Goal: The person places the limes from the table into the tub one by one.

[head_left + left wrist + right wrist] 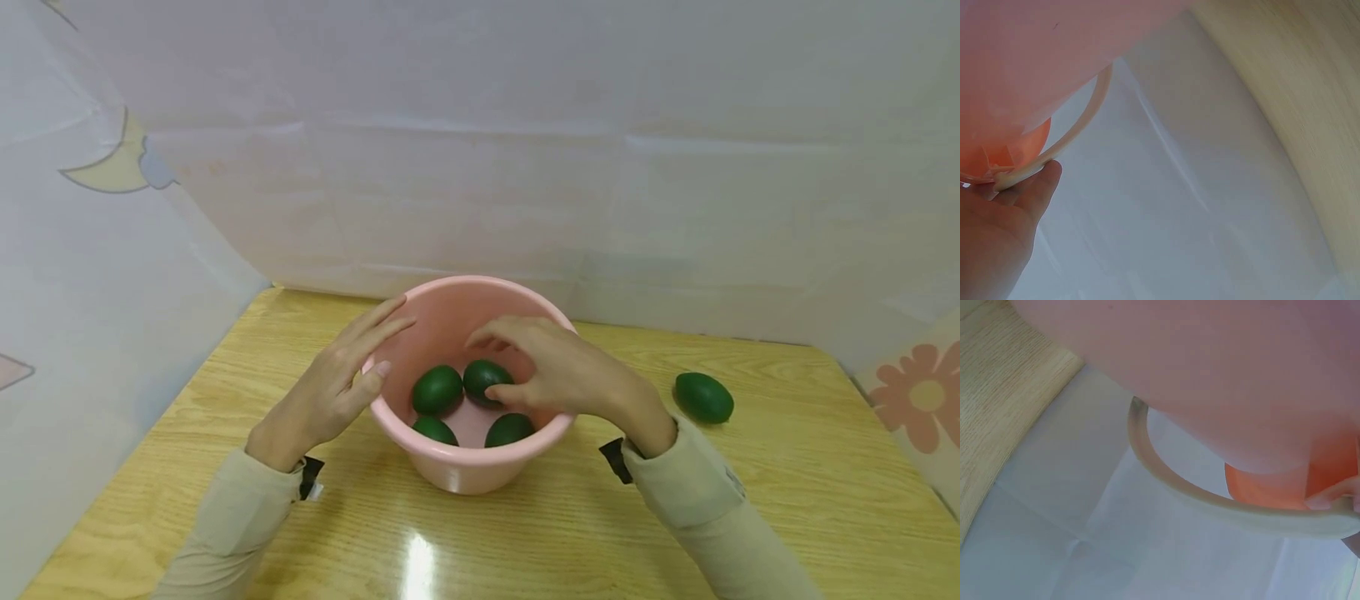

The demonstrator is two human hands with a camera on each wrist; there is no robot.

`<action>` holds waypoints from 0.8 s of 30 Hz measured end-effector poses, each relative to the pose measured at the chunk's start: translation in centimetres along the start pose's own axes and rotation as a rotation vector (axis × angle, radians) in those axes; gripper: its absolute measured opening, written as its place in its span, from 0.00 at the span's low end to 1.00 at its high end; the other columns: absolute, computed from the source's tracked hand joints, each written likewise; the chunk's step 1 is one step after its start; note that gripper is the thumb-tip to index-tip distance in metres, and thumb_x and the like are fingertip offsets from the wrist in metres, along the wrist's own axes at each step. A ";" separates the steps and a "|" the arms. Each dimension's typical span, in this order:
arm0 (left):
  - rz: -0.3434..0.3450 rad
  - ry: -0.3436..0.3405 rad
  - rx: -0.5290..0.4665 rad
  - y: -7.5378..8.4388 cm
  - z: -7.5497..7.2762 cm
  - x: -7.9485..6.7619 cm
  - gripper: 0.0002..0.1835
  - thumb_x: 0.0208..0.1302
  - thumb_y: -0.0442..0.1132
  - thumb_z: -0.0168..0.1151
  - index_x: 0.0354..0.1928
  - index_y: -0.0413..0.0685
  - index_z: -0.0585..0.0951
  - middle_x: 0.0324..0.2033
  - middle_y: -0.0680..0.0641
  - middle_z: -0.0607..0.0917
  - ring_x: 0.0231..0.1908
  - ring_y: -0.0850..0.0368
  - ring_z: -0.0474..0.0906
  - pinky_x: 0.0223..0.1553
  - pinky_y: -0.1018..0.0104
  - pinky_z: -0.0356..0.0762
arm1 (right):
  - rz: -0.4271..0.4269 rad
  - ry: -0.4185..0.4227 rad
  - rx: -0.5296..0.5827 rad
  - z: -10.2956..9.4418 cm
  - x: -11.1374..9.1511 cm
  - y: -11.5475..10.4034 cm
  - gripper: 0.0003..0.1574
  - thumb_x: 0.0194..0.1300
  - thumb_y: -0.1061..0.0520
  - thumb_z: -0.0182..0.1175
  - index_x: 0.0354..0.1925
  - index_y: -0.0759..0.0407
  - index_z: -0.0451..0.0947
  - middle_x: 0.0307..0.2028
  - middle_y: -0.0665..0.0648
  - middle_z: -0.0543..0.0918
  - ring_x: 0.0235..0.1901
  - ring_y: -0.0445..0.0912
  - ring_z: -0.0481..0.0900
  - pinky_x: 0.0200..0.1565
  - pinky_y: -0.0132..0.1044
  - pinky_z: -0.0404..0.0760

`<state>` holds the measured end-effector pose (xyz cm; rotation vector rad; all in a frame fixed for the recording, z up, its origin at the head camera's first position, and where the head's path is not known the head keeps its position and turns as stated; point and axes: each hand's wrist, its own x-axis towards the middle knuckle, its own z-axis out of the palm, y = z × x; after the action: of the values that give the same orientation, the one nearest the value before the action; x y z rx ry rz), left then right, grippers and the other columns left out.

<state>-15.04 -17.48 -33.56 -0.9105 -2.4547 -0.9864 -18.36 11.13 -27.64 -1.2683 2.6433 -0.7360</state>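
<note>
A pink bucket [457, 456] stands on the table with several dark green, avocado-like oval fruits [437, 390] inside. My left hand [330, 383] rests at its left rim, fingers extended and thumb apart. Over the right rim reaches my right hand [555, 367], fingers bent and spread from the thumb. Its thumb overlaps the back right fruit [483, 375]; contact is unclear. In the left wrist view, the left hand [1004, 231] touches a pale curved handle [1079, 128] beside the bucket. The right wrist view shows the handle [1179, 484] and only a bit of hand at the edge.
Another green fruit [703, 397] lies on the wooden table [600, 533] to the right of the bucket. A pale sheet [480, 167] hangs behind the table, with printed figures at the sides.
</note>
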 end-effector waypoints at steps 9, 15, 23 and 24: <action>0.010 -0.006 0.009 0.2 -0.1 0.1 0.27 0.71 0.40 0.47 0.71 0.47 0.69 0.76 0.45 0.60 0.75 0.46 0.57 0.67 0.38 0.61 | -0.026 0.125 0.016 -0.5 -0.8 0.4 0.29 0.60 0.52 0.70 0.59 0.53 0.76 0.55 0.49 0.82 0.57 0.46 0.79 0.60 0.44 0.77; 0.006 -0.007 0.018 0.1 -0.2 0.0 0.27 0.70 0.39 0.48 0.71 0.47 0.69 0.76 0.45 0.60 0.75 0.46 0.57 0.68 0.38 0.62 | -0.022 0.154 0.011 -0.9 -1.3 0.5 0.30 0.59 0.52 0.71 0.60 0.51 0.76 0.55 0.48 0.82 0.55 0.44 0.79 0.58 0.44 0.78; -0.001 -0.001 0.004 0.0 -0.1 0.0 0.28 0.68 0.37 0.48 0.71 0.47 0.69 0.76 0.46 0.60 0.75 0.46 0.57 0.67 0.36 0.61 | -0.023 0.194 0.014 -1.2 -2.1 0.7 0.31 0.60 0.52 0.70 0.60 0.50 0.76 0.56 0.48 0.82 0.56 0.46 0.79 0.57 0.46 0.78; -0.001 -0.002 0.002 -0.1 -0.1 -0.1 0.28 0.68 0.36 0.49 0.71 0.46 0.69 0.76 0.46 0.60 0.75 0.46 0.57 0.67 0.36 0.62 | -0.021 0.197 0.021 -1.3 -2.2 0.8 0.31 0.60 0.52 0.70 0.61 0.49 0.76 0.56 0.48 0.82 0.56 0.46 0.79 0.57 0.47 0.78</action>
<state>-15.03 -17.59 -33.55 -0.9093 -2.4578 -0.9833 -17.85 13.73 -27.12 -1.2807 2.7692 -0.9346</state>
